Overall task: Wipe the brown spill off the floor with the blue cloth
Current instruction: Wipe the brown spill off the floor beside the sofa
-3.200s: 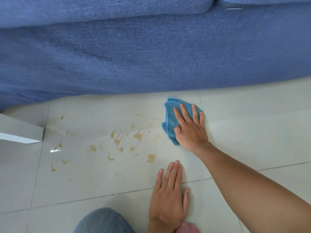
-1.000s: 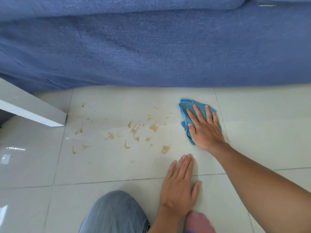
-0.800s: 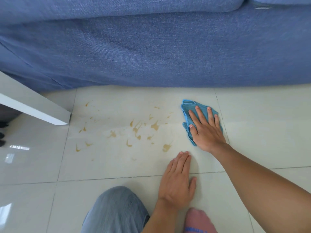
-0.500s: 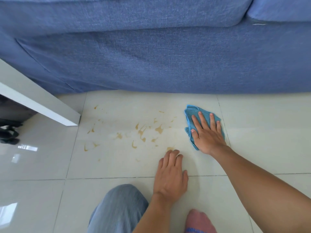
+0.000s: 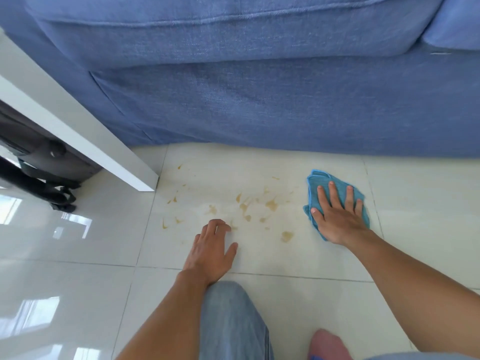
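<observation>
The right hand (image 5: 337,219) lies flat on the cloth (image 5: 335,197), fingers straight and spread, pressing it to the floor (image 5: 428,203) close to the sofa (image 5: 259,100). The cloth is bunched under the palm, just right of the spill (image 5: 259,206). The brown drops are scattered over one tile, between the cloth and the white table leg (image 5: 109,157). The left hand (image 5: 211,249) rests on the floor at the spill's near edge, fingers bent a little, holding nothing. A knee (image 5: 231,320) shows below it.
</observation>
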`<action>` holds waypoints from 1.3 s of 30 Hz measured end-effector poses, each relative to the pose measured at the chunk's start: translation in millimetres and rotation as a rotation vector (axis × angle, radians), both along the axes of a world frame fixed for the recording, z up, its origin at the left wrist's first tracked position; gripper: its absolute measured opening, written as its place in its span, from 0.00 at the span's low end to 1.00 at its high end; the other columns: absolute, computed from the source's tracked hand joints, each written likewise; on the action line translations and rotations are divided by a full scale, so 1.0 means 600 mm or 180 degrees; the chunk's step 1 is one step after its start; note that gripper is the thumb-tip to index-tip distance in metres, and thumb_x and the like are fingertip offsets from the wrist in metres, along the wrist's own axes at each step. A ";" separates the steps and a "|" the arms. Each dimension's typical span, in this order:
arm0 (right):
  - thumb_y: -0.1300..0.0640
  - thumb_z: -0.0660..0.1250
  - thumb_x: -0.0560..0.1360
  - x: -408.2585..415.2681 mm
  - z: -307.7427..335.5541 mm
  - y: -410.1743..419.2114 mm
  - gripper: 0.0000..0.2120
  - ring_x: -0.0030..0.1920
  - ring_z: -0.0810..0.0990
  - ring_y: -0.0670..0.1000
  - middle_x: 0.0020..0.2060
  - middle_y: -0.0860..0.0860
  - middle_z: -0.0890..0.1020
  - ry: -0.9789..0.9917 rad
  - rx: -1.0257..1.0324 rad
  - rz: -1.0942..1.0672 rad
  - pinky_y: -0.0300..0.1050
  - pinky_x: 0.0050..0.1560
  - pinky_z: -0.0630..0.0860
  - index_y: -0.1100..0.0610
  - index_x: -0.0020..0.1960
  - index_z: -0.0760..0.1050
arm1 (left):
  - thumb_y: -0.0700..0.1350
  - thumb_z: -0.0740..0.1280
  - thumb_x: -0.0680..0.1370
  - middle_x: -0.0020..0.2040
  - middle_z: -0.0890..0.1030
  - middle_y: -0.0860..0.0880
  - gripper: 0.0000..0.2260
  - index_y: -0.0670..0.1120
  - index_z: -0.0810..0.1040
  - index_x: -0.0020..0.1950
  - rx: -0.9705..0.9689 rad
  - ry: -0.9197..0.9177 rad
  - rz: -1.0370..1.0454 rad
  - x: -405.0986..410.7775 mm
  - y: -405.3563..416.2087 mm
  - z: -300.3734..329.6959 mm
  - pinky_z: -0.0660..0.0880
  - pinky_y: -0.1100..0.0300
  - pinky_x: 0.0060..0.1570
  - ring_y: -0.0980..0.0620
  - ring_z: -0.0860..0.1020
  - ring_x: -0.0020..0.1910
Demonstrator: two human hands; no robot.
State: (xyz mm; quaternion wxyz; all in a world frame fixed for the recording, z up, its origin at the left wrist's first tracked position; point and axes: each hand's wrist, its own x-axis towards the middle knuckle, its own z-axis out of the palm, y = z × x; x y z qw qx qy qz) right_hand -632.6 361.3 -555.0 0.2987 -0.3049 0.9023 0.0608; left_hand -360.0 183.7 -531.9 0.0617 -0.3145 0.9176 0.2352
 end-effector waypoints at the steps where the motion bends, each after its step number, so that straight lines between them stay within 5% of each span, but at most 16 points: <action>1: 0.38 0.39 0.83 0.000 -0.002 -0.001 0.32 0.78 0.27 0.63 0.79 0.48 0.29 0.0003 -0.0008 -0.0004 0.64 0.77 0.34 0.46 0.80 0.29 | 0.53 0.63 0.82 0.70 0.67 0.52 0.20 0.47 0.70 0.71 -0.0011 -0.0012 0.0071 0.023 -0.010 -0.006 0.65 0.58 0.67 0.51 0.69 0.68; 8: 0.38 0.38 0.82 0.008 -0.016 -0.004 0.31 0.78 0.27 0.63 0.79 0.49 0.29 0.0235 -0.0102 0.0059 0.65 0.77 0.34 0.46 0.80 0.29 | 0.57 0.64 0.80 0.75 0.61 0.53 0.26 0.48 0.65 0.75 -0.0094 0.0238 0.0315 0.099 -0.006 -0.056 0.58 0.55 0.76 0.52 0.59 0.77; 17: 0.37 0.28 0.78 0.025 -0.040 -0.024 0.34 0.78 0.28 0.63 0.81 0.51 0.33 0.0707 -0.0294 0.0180 0.64 0.77 0.32 0.48 0.81 0.32 | 0.58 0.57 0.81 0.79 0.63 0.46 0.32 0.41 0.61 0.79 -0.0664 0.0039 -0.0530 0.119 -0.008 -0.111 0.50 0.53 0.77 0.49 0.54 0.81; 21: 0.36 0.35 0.79 0.049 -0.044 -0.050 0.35 0.79 0.29 0.62 0.82 0.52 0.37 0.0757 -0.0570 0.0510 0.64 0.77 0.32 0.50 0.82 0.37 | 0.60 0.59 0.80 0.79 0.64 0.47 0.33 0.41 0.63 0.79 -0.0636 0.0174 -0.0491 0.121 -0.013 -0.109 0.50 0.54 0.79 0.50 0.57 0.81; 25: 0.38 0.46 0.80 0.064 -0.051 -0.027 0.34 0.82 0.39 0.57 0.83 0.49 0.49 0.0771 -0.0869 0.1050 0.63 0.80 0.44 0.50 0.83 0.50 | 0.62 0.59 0.80 0.78 0.65 0.47 0.34 0.41 0.63 0.79 -0.0615 0.0226 -0.0517 0.122 -0.013 -0.112 0.49 0.54 0.79 0.49 0.57 0.81; 32: 0.42 0.44 0.77 0.025 -0.042 -0.107 0.34 0.81 0.35 0.55 0.83 0.47 0.43 0.0742 -0.0802 0.0343 0.59 0.79 0.35 0.47 0.83 0.46 | 0.60 0.61 0.77 0.77 0.67 0.46 0.34 0.40 0.67 0.77 -0.0610 0.0366 -0.0438 0.117 -0.013 -0.109 0.47 0.58 0.79 0.48 0.59 0.79; 39: 0.52 0.42 0.74 0.027 -0.039 -0.074 0.35 0.81 0.39 0.46 0.81 0.38 0.50 0.0332 -0.1348 0.0931 0.53 0.80 0.37 0.43 0.81 0.56 | 0.59 0.61 0.78 0.81 0.62 0.47 0.34 0.42 0.63 0.80 -0.0526 0.0376 -0.0487 0.122 -0.018 -0.117 0.51 0.55 0.79 0.51 0.57 0.81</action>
